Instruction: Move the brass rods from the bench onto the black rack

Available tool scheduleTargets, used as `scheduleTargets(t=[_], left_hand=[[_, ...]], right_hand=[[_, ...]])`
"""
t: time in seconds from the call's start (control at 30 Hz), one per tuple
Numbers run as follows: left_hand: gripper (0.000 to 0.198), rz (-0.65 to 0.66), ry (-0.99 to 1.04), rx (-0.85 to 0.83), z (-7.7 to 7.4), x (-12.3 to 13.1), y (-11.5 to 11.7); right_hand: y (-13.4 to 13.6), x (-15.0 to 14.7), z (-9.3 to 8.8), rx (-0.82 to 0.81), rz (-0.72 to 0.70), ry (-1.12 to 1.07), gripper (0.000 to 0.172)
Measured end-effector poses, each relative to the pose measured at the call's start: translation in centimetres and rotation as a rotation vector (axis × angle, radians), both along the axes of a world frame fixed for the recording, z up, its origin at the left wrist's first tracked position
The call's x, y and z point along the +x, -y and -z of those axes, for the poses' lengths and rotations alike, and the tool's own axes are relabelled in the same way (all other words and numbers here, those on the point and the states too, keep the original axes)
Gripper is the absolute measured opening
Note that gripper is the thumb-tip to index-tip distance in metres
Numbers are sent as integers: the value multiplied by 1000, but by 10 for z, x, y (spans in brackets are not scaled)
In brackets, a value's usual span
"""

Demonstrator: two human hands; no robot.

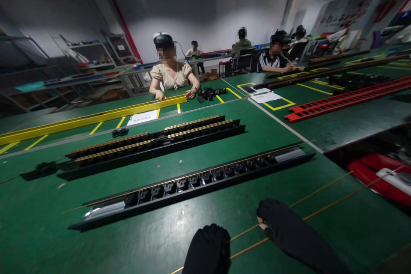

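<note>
Two long, thin brass-coloured rods (244, 234) run slantwise over the near right of the green table. My left hand (210, 239), in a black covering, is curled closed around them at the bottom middle. Farther along to the right, my right hand (272, 218), also covered in black with a bare fingertip showing, is closed on the same rods. Beyond both hands lies a long black channel (192, 195) holding a row of black blocks with clear plastic at each end. A thin brass rod (199, 174) rests along its far edge.
Farther back lie more black channels (154, 150) with brass rods. Across the green table (266, 135), a person (171, 75) touches a yellow beam (96, 117). A red slotted rail (346, 99) lies at right, above a red-and-white object (375, 171). Other people sit behind.
</note>
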State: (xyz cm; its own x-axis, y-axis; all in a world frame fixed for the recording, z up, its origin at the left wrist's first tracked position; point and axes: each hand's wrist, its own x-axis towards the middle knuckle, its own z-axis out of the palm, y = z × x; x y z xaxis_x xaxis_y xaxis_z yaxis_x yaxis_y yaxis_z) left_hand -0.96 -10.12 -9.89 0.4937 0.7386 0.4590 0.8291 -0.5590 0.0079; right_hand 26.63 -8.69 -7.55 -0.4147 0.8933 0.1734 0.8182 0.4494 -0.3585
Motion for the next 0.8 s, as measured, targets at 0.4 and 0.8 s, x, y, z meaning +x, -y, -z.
scheduleTargets(t=[0.4,0.8], left_hand=[[7,-117,38,96,-7,6,-15],[40,-61,221,346,-59,-38,-68]], right_hand=[[-13,-14,-7,109,28,-45,18],[-81,-30,-32,589,-17,-150,30]])
